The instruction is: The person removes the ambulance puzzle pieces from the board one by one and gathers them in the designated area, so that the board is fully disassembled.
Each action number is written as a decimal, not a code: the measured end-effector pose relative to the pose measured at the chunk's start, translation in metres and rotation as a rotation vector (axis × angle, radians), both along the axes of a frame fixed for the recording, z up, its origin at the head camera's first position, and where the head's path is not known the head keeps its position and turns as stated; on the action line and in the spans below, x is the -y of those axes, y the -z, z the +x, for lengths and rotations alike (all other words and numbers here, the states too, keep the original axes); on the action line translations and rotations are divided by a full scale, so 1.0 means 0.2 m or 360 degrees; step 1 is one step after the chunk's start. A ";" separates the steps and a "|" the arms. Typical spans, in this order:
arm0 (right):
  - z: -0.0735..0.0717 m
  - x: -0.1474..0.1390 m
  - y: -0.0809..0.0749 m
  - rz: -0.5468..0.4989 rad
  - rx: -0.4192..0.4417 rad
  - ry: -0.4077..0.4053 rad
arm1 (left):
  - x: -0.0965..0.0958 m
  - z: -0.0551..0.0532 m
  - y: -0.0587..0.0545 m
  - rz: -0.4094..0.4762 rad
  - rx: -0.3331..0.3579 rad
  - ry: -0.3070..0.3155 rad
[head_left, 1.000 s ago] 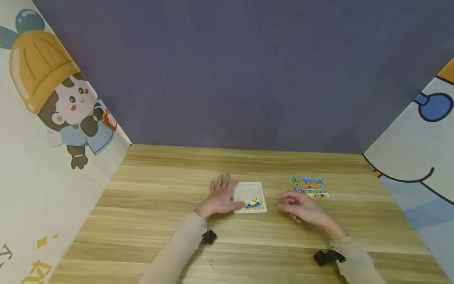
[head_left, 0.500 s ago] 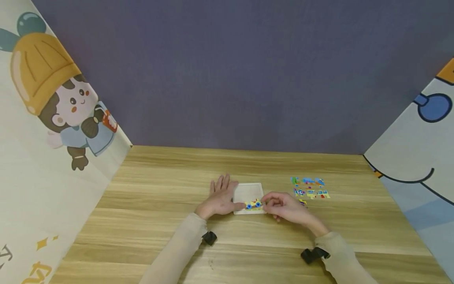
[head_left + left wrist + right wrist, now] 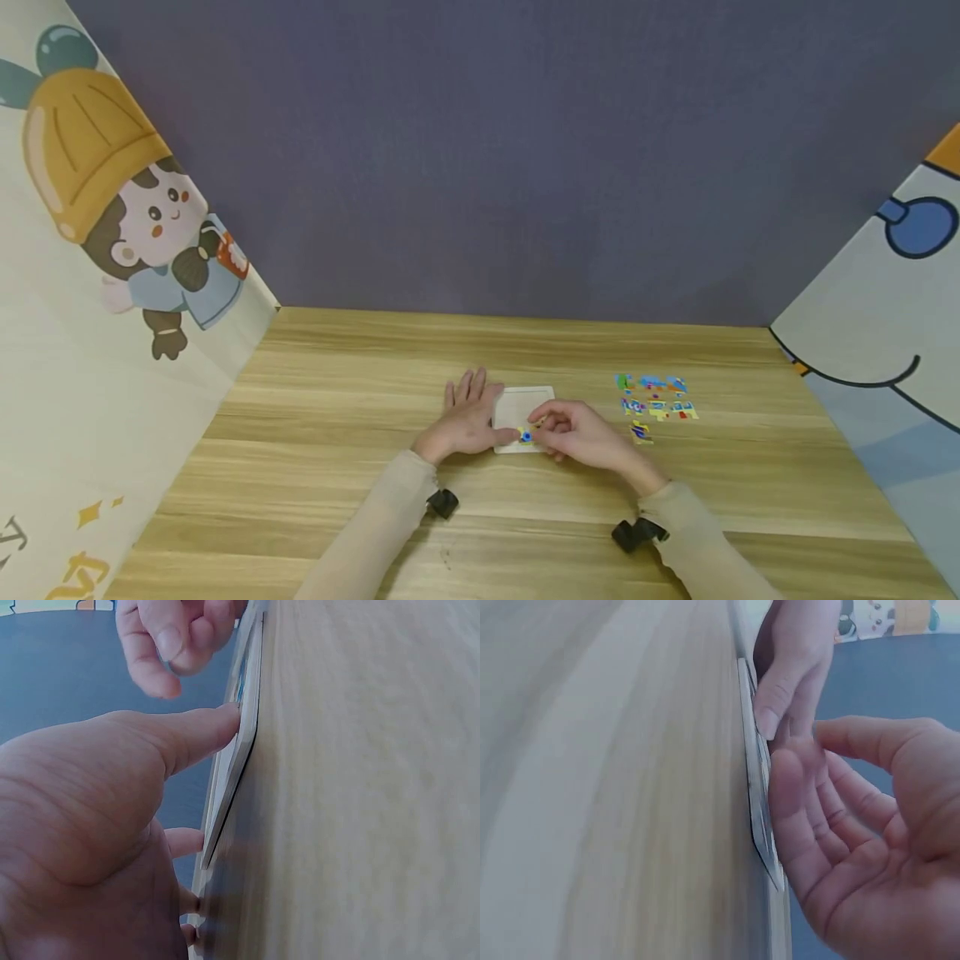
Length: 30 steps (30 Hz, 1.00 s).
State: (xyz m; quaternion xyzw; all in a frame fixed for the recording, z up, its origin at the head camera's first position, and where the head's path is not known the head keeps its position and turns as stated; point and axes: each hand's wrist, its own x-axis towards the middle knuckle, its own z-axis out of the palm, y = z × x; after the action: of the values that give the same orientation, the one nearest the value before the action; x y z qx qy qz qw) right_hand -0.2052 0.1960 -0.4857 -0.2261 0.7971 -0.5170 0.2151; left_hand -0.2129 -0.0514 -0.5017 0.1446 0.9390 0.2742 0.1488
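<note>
while the head view shows the loose pieces [image 3: 657, 409], bright and many-coloured, to the right, the left wrist camera catches the thin side of the pale, squarish tray [image 3: 516, 406] lying on the wooden table [image 3: 360, 392]. the left hand [image 3: 467, 421] spreads its fingers, thumb over the tray's near left; the right hand [image 3: 581, 435] curls over the near right, whether pinching anything i cannot tell, a blue-and-yellow piece [image 3: 527, 436] peeking between them in the tray. wood separates tray from loose pieces and runs back to the dark panel [image 3: 480, 158].
</note>
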 end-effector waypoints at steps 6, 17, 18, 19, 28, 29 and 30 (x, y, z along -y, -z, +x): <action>-0.03 0.06 0.01 0.0192 -0.0147 0.0005 | -0.01 0.02 -0.06 0.0003 0.0000 0.0024; -0.04 0.08 0.00 0.0313 -0.0216 -0.0100 | -0.01 0.05 -0.09 0.0002 -0.0024 0.0021; -0.04 0.08 0.00 0.0314 -0.0213 -0.0100 | -0.01 0.05 -0.09 0.0003 -0.0022 0.0020; -0.04 0.09 0.00 0.0322 -0.0215 -0.0097 | -0.01 0.05 -0.09 0.0002 -0.0022 0.0019; -0.03 0.10 0.01 0.0422 -0.0368 -0.0052 | 0.00 0.05 -0.09 -0.0021 -0.0014 0.0018; -0.02 0.11 0.01 0.0438 -0.0393 -0.0046 | 0.00 0.05 -0.09 -0.0021 -0.0016 0.0019; -0.02 0.11 0.01 0.0455 -0.0400 -0.0036 | 0.00 0.04 -0.09 -0.0022 -0.0018 0.0020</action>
State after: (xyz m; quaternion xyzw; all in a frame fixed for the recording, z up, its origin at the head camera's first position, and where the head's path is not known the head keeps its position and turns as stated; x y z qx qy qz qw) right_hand -0.2094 0.1740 -0.4883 -0.2650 0.8803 -0.3639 0.1496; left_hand -0.2040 -0.0510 -0.4843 0.1511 0.9408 0.2660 0.1463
